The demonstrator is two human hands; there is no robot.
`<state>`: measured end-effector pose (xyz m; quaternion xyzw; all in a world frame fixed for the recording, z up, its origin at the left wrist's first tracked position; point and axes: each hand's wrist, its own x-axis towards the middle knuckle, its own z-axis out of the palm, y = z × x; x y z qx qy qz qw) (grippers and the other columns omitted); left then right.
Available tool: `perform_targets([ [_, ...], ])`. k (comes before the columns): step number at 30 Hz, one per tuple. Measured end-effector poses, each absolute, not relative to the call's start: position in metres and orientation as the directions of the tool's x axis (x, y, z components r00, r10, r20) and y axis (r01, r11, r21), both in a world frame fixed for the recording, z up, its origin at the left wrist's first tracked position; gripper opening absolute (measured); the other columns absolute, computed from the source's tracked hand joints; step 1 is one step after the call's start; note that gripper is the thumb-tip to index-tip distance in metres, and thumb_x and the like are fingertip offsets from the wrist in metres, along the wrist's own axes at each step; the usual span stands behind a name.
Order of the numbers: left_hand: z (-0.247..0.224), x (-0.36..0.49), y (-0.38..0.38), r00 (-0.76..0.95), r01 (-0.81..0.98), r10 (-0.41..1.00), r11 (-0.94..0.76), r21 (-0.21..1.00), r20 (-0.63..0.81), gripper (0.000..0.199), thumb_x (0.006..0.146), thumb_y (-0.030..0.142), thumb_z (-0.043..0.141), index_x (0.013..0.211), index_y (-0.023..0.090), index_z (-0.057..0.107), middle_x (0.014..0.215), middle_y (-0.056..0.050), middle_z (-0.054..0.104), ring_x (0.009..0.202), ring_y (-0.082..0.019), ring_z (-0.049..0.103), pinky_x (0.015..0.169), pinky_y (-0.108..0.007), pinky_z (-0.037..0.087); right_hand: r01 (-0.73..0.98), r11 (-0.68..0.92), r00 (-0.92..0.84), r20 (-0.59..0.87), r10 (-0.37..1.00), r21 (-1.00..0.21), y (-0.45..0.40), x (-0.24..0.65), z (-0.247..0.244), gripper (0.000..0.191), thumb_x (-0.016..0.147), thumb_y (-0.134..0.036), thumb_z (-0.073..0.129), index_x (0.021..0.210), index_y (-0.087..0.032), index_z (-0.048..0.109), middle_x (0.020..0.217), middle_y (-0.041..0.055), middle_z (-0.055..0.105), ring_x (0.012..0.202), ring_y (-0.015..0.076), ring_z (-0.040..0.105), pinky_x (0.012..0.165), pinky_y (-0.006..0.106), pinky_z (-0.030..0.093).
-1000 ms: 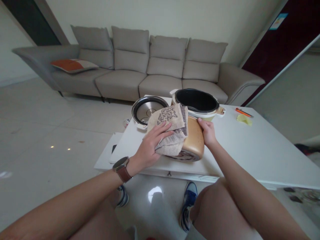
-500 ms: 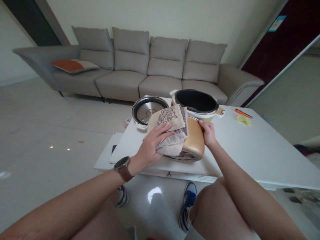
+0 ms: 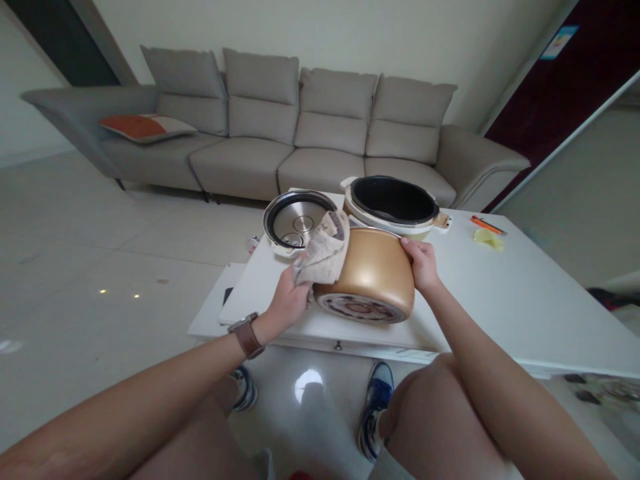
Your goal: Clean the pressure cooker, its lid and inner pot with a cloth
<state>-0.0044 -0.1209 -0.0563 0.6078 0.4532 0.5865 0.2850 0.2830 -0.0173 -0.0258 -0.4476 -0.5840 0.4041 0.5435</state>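
Observation:
A gold inner pot (image 3: 377, 267) is held tilted above the near edge of the white table, its stained round base turned towards me. My right hand (image 3: 423, 263) grips its rim on the right side. My left hand (image 3: 290, 297) is closed on a beige patterned cloth (image 3: 323, 257), which lies against the pot's left side. Part of the left fingers is hidden behind the cloth. Just behind stands the cooker body (image 3: 395, 203), white outside with a black inside. The round cooker lid (image 3: 295, 223) lies to its left, its metal underside up.
An orange utility knife (image 3: 487, 225) and a crumpled yellowish piece (image 3: 489, 239) lie on the right part of the white table (image 3: 520, 300). A grey sofa (image 3: 325, 163) with an orange and white cushion (image 3: 145, 127) stands beyond. My knees are close to the table's drawer front.
My left hand and the cloth have moved left across the pot, from its front to its left side. More of the gold wall and the base now shows. The right hand keeps its grip.

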Motion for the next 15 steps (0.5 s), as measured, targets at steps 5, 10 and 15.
perform_targets([
  [5, -0.05, 0.001, -0.112, -0.263, 0.166, 0.866, -0.394, 0.904, 0.426, 0.048, 0.089, 0.03, 0.055, 0.135, 0.025, 0.066, 0.108, -0.007, 0.079, 0.126, -0.031, 0.068, 0.118, -0.064, 0.044, 0.084, 0.266, 0.01, 0.268, 0.963, -0.96, -0.02, 0.281, -0.024, 0.064, 0.068, -0.069, 0.079, 0.045, -0.021, 0.043, 0.047, -0.0045, 0.034, 0.048, 0.0085, 0.027, 0.045, 0.028, 0.016],
  [10, -0.047, 0.004, -0.12, -0.238, 0.271, 0.837, -0.43, 0.861, 0.493, 0.051, 0.094, 0.03, 0.053, 0.144, 0.024, 0.06, 0.122, -0.009, 0.077, 0.131, -0.03, 0.064, 0.119, -0.061, 0.044, 0.069, 0.261, -0.01, 0.261, 0.965, -0.963, -0.018, 0.274, -0.022, 0.063, 0.067, -0.07, 0.079, 0.045, -0.021, 0.046, 0.048, -0.0038, 0.037, 0.047, 0.0087, 0.028, 0.045, 0.028, 0.017],
  [15, -0.033, 0.0, -0.13, 0.279, 0.359, 0.677, -0.731, 0.58, 0.681, 0.052, 0.092, 0.031, 0.067, 0.143, 0.026, 0.063, 0.152, -0.012, 0.061, 0.149, -0.033, 0.048, 0.129, -0.058, 0.029, 0.057, 0.266, -0.02, 0.266, 0.964, -0.962, -0.017, 0.274, -0.027, 0.066, 0.069, -0.07, 0.078, 0.045, -0.022, 0.041, 0.047, -0.0045, 0.034, 0.047, 0.008, 0.026, 0.045, 0.028, 0.016],
])
